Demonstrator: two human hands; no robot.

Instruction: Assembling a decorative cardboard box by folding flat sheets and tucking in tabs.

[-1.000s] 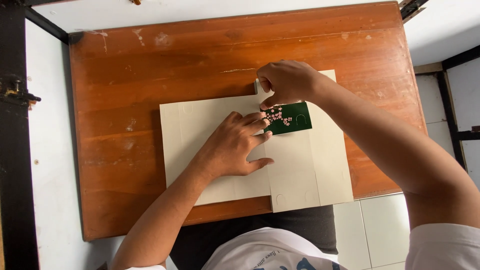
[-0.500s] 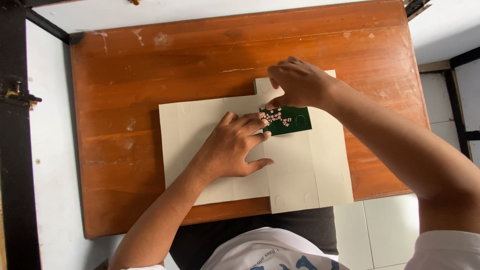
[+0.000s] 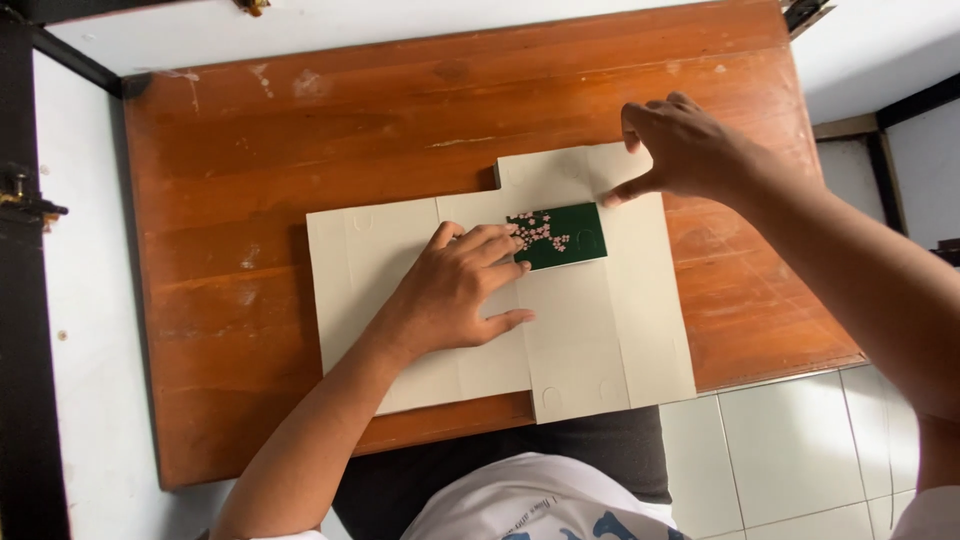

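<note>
Head view: left hand [image 3: 455,295] lies flat, grip open, on the unfolded cream carton [image 3: 600,340], fingertips touching the green flap [image 3: 565,236]. Right hand [image 3: 685,150], grip open, thumb touching the carton's top edge on the wooden worktop [image 3: 250,200].

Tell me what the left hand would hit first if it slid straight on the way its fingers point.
Most likely the small green card: the left hand lies flat on the unfolded cardboard sheet, fingers pointing up-right, fingertips already at the card's left edge.

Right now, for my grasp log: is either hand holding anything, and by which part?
Nothing is gripped. The left hand presses flat on the unfolded cardboard box, fingertips at the green panel; the right hand touches its upper right flap.
</note>
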